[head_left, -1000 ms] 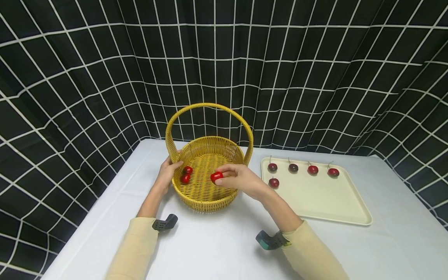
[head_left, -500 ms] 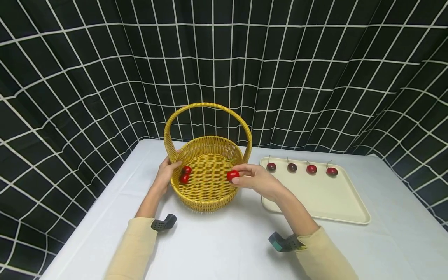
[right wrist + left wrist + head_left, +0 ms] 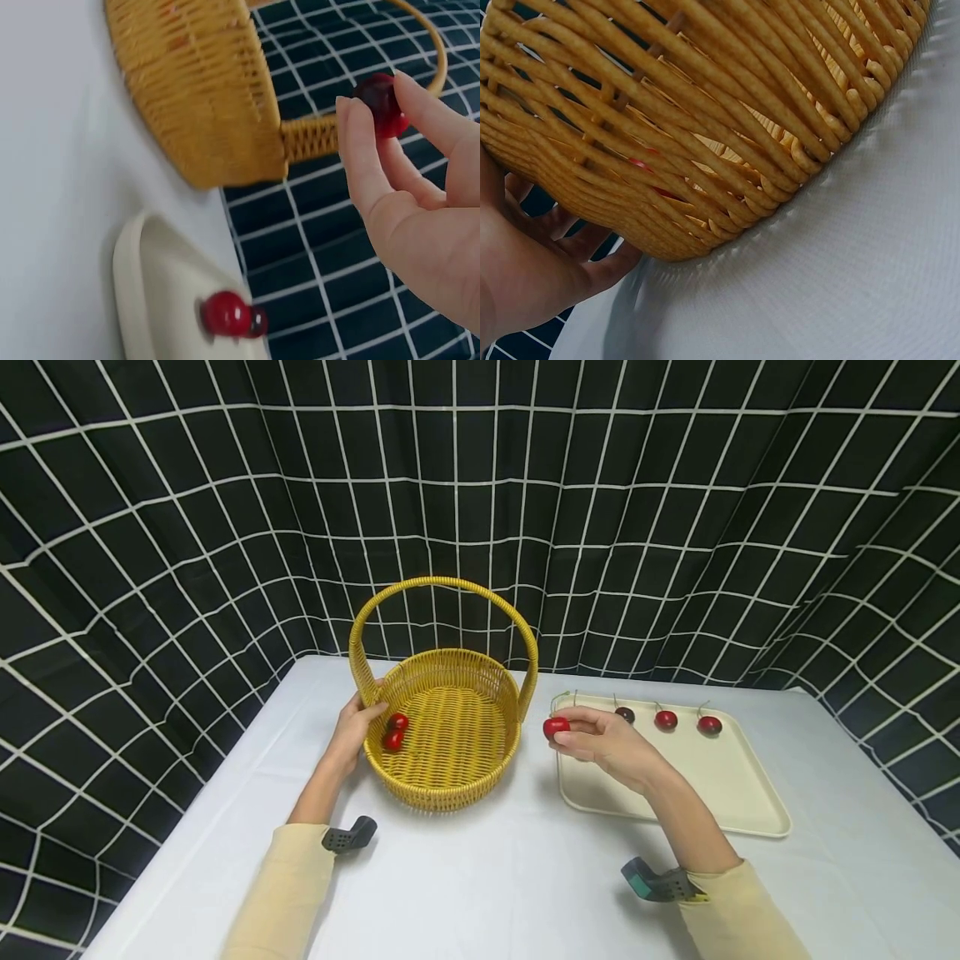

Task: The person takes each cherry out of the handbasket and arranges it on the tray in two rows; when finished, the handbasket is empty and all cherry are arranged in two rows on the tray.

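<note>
My left hand (image 3: 351, 731) grips the left side of the yellow wicker basket (image 3: 442, 797), at the foot of its tall handle. Two red cherries (image 3: 393, 741) lie inside, against the left wall. Between thumb and fingertips, my right hand (image 3: 611, 745) pinches a red cherry (image 3: 556, 728), held to the right of the basket, above the left edge of the cream tray (image 3: 697, 785). Along the tray's back sit a dark cherry (image 3: 625, 714) and two red cherries (image 3: 665, 720) with stems. The right hand covers the tray's left end. In the left wrist view, fingers (image 3: 607, 270) touch the basket's outside.
A white cloth (image 3: 465, 877) covers the table. Behind it hangs a black curtain (image 3: 465, 510) with a white grid. The basket's arched handle (image 3: 442, 581) stands well above its rim. Both forearms wear dark wrist devices (image 3: 663, 882).
My right hand has carried the cherry rightward from over the basket to the tray's left edge. The left hand keeps its hold on the basket.
</note>
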Motion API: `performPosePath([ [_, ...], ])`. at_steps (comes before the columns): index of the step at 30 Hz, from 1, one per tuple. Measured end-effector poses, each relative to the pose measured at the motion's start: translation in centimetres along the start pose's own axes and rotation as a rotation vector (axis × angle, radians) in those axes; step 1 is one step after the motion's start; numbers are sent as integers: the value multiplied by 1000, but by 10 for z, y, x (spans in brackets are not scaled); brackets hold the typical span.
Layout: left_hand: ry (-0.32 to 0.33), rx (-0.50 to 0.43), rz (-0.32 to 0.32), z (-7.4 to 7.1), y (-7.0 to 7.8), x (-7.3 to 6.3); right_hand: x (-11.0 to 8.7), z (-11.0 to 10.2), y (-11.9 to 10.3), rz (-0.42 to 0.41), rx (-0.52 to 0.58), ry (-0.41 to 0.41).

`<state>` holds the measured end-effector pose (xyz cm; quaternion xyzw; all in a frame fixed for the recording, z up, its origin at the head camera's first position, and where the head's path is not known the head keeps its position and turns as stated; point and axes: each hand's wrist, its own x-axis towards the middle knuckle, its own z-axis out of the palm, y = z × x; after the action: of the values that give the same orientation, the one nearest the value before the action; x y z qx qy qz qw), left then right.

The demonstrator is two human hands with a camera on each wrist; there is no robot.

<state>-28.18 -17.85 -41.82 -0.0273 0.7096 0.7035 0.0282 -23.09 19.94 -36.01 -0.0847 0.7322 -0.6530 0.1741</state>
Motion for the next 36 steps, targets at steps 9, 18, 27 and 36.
performPosePath([
  [9,-1,-6,5,0,7,-4,-13,-25,10,1,62,40],
  [18,-10,-3,-10,5,24,-17,-21,-48,18,-24,113,98],
  [27,1,-1,-1,0,1,1,-23,-68,34,-20,174,106],
  [36,14,12,17,2,-2,1,-21,-79,49,39,6,130],
])
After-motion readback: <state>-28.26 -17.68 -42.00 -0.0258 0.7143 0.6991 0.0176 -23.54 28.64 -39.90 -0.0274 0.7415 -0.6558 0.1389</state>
